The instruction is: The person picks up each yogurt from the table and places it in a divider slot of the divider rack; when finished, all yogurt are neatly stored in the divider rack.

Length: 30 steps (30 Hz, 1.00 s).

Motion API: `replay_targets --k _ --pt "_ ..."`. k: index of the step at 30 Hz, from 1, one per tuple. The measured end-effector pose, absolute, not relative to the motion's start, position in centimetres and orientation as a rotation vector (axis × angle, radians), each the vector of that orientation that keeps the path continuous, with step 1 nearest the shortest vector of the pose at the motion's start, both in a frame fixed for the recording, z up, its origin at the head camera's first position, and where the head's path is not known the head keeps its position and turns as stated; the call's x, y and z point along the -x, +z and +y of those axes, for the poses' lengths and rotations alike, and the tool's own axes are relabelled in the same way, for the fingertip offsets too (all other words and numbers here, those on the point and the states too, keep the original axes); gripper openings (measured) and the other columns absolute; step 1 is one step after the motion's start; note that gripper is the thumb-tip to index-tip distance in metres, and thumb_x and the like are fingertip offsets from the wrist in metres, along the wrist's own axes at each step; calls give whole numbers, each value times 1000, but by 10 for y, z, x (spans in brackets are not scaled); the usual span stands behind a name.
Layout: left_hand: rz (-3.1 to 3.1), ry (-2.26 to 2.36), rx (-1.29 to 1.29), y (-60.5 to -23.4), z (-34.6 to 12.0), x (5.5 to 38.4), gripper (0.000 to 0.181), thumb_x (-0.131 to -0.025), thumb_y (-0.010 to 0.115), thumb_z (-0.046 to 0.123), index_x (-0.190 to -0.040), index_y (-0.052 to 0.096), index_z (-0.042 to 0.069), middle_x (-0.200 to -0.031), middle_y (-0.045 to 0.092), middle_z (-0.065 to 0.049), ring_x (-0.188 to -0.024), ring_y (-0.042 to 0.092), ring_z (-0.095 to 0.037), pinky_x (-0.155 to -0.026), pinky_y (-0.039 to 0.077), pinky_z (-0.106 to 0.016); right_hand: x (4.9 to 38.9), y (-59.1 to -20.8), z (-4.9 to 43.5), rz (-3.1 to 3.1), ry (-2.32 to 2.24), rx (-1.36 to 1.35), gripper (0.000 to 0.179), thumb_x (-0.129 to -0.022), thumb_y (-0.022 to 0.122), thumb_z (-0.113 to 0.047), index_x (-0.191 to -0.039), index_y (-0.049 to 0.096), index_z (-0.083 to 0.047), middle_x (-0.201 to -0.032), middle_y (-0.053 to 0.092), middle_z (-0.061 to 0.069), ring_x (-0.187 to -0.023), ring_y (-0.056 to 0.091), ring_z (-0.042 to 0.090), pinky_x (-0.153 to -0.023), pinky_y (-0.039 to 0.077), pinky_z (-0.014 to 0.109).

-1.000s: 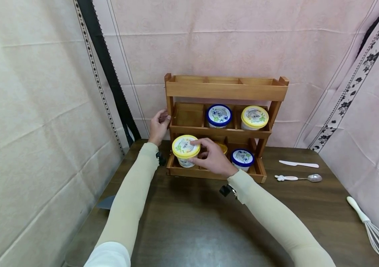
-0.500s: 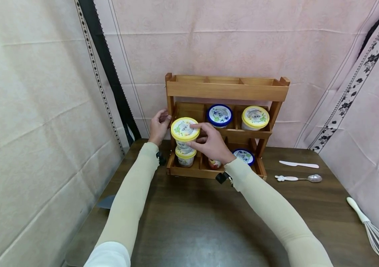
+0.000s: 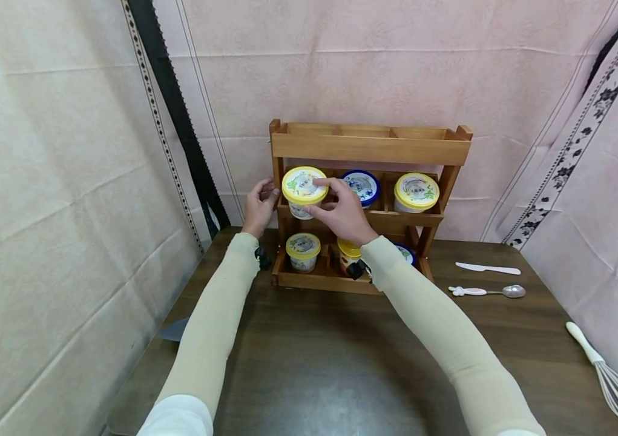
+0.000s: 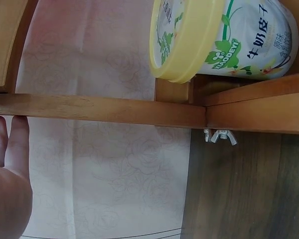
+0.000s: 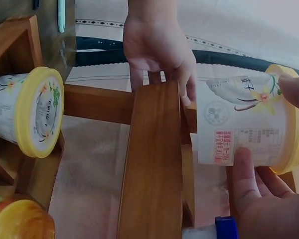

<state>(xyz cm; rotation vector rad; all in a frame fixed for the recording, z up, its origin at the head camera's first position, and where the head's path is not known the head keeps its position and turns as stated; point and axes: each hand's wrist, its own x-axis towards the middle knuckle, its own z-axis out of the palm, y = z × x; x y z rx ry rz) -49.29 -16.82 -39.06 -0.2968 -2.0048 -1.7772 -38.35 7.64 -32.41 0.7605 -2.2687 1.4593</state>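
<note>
My right hand (image 3: 345, 212) holds a white paper tub with a yellow lid (image 3: 304, 186) between thumb and fingers, before the left compartment of the wooden rack's (image 3: 368, 147) middle tier. In the right wrist view the tub (image 5: 239, 122) hangs clear of the front board, its printed side showing. My left hand (image 3: 258, 209) touches the rack's left side post; two straight fingers (image 4: 17, 144) meet the post in the left wrist view. Below the held tub, another yellow-lidded tub (image 3: 303, 251) sits in the bottom left compartment, close up in the left wrist view too (image 4: 224, 37).
A blue-lidded tub (image 3: 362, 186) and a yellow-lidded one (image 3: 416, 192) fill the other middle-tier compartments. A yellow-lidded tub (image 3: 349, 249) and a partly hidden blue-lidded tub (image 3: 407, 253) stand lower. A white knife (image 3: 487, 268), spoon (image 3: 487, 292) and whisk (image 3: 611, 375) lie right.
My right hand has raised the yellow-lidded tub from in front of the bottom tier to the middle tier, uncovering the tub beneath. My left hand has stayed at the post.
</note>
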Motion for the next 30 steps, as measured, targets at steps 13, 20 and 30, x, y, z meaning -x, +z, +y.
replay_targets --k 13,20,30 --pt "-2010 -1770 274 -393 -168 495 38 -106 67 25 -144 64 19 -137 64 -10 -123 61 -24 -102 55 -38 412 -321 58 -2239 1378 -640 62 -91 86 -27 -145 60 -13 -137 56 14 -119 63 27 -94 62 34" --pt "-2013 -1768 270 -391 -167 495 38 -107 66 25 -144 64 20 -138 64 -9 -125 61 -24 -102 56 -41 420 -325 50 -2265 1295 -553 61 -92 85 -31 -145 60 -14 -138 57 14 -114 61 26 -87 59 31" --pt "-2004 -1786 276 -391 -166 497 38 -106 67 25 -144 64 19 -138 64 -11 -126 61 -25 -105 56 -42 423 -334 45 -2310 1224 -497 62 -91 86 -34 -145 61 -14 -124 62 13 -95 59 24 -78 51 30"
